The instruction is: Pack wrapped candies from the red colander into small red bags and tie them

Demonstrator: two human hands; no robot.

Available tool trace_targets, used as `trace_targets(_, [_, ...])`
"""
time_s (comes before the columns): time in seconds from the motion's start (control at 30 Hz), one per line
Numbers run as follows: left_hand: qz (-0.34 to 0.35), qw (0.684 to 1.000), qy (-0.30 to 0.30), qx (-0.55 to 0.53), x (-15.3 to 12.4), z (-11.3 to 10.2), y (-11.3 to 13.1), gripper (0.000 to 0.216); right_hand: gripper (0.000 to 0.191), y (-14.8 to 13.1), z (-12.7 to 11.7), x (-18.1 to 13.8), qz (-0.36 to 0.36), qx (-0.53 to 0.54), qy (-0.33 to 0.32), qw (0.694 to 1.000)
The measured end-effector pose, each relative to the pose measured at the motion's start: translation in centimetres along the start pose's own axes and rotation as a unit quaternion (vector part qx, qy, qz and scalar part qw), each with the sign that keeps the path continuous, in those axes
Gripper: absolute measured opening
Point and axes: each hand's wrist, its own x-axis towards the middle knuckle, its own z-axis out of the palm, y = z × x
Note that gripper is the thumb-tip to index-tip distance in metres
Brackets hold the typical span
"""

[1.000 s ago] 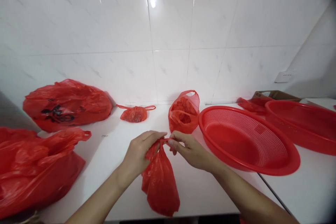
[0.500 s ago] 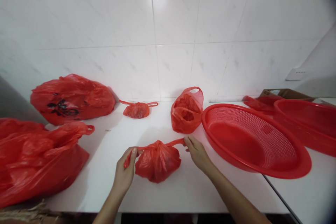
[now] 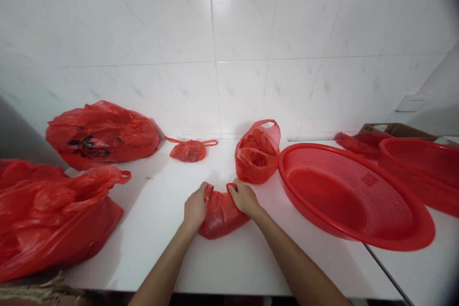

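A filled red plastic bag rests on the white tabletop in front of me. My left hand is closed around the gathered plastic at its upper left. On the upper right, my right hand grips the other side, thumb pressed to the plastic. What lies inside the bag does not show clearly. Behind it sits a small tied red bag with its two handle ends stretched out sideways. An open red bag with crumpled red plastic inside stands just beyond my right hand.
A large red perforated basket leans at the right, with a red basin and a cardboard box past it. At left lie a printed red bag and a big red bag. A tiled wall closes the back.
Both hands have come closer together over the bag, from holding its handle ends pulled apart to gripping its gathered top. The bag has shifted slightly right and away from me.
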Motion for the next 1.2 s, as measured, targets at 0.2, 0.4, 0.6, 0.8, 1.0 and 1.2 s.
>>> trace_targets(0.2, [-0.006,0.999,-0.008,0.047,3.1,1.2,-1.2,0.01,0.021,1.2,0.3,4.1,0.054,-0.001,0.008,0.999])
trace_targets(0.4, [-0.011,1.0,0.008,0.025,4.2,1.8,-2.2,0.014,0.02,2.2,1.9,5.0,0.085,0.123,0.066,0.987])
trace_targets(0.6, [-0.02,0.996,0.045,-0.071,4.4,1.9,-3.7,0.019,0.033,3.9,1.1,5.3,0.062,0.407,0.082,0.908])
trace_targets(0.8, [-0.028,0.975,0.091,-0.2,5.2,2.0,-4.8,0.036,0.029,3.8,0.1,5.8,0.059,0.594,0.037,0.802])
trace_targets(1.0, [-0.048,0.955,0.118,-0.268,5.5,2.1,-4.7,0.038,0.024,2.5,-0.3,5.9,0.099,0.641,0.061,0.759])
trace_targets(1.2, [-0.063,0.944,0.174,-0.274,5.2,2.3,-5.3,0.039,0.024,2.4,-1.1,5.1,0.104,0.63,0.09,0.764])
